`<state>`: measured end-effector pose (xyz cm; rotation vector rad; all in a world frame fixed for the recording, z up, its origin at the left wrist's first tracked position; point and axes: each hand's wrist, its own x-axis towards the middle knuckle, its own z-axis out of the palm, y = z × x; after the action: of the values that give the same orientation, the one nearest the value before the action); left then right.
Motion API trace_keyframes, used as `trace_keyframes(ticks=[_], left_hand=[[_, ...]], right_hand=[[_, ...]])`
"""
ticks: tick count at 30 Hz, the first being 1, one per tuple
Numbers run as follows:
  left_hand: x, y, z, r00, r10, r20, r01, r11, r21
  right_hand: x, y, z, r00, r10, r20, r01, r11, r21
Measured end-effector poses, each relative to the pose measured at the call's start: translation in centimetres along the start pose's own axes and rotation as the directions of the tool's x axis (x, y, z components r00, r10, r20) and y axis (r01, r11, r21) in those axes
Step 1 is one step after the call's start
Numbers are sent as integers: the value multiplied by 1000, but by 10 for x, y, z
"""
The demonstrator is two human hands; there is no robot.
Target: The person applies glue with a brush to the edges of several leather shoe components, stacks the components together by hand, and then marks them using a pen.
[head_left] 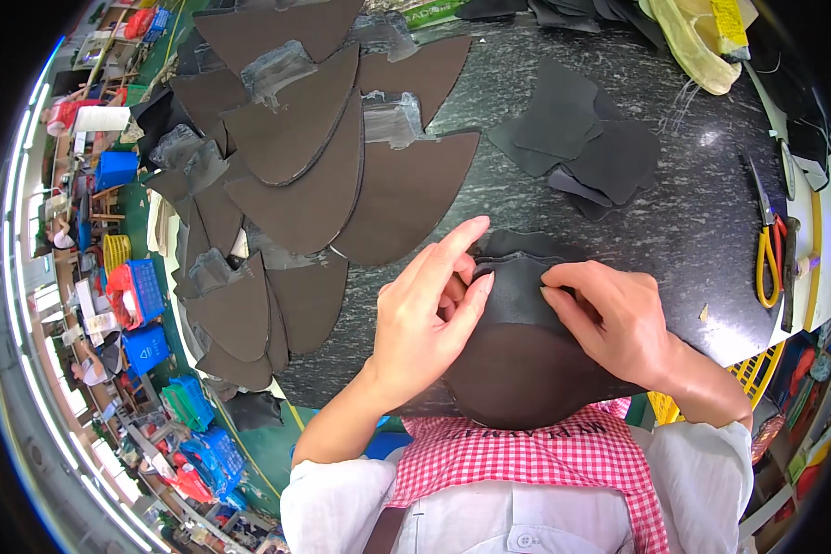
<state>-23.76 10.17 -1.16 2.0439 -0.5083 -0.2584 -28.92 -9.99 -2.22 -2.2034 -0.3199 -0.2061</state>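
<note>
A dark brown panel [517,374] with a rounded lower edge lies at the front edge of the table, close to my body. Across its far end sits a black sheet piece [517,294], leather-like, its top edge slightly wavy. My left hand [434,314] holds the piece's left corner between thumb and curled fingers, with the index finger raised. At the right corner, the thumb and index finger of my right hand [609,314] pinch its edge. Another black piece [531,244] shows just beyond. What the curled left fingers touch underneath is partly hidden.
Overlapping brown panels [406,198] with greyish coated ends cover the table's left side. Loose black pieces [582,138] lie ahead. To the right are yellow-handled scissors [766,263]; a yellow basket [757,374] stands below the table edge. Farther left, people work among blue crates [143,295].
</note>
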Motion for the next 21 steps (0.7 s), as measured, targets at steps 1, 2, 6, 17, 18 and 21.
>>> trace_keyframes(ticks=[1, 2, 6, 17, 18, 21], left_hand=[[1, 1, 0, 1000, -14, 3, 13, 999, 30], [1, 0, 0, 1000, -17, 2, 17, 999, 33], [2, -1, 2, 999, -35, -5, 35, 999, 14], [9, -1, 3, 998, 56, -16, -52, 986, 158], [7, 0, 3, 988, 154, -19, -140, 937, 321], [21, -5, -31, 969, 237, -63, -162, 810, 564]], right_hand=[[1, 1, 0, 1000, 0, 2, 0, 1000, 5], [1, 0, -1, 1000, 3, 19, -2, 1000, -8], [4, 0, -2, 999, 19, 31, -19, 1000, -5], [13, 0, -5, 998, -5, 56, 10, 996, -87], [14, -1, -12, 995, -54, 81, 66, 985, -157], [42, 14, -32, 996, -94, 4, 91, 952, -292]])
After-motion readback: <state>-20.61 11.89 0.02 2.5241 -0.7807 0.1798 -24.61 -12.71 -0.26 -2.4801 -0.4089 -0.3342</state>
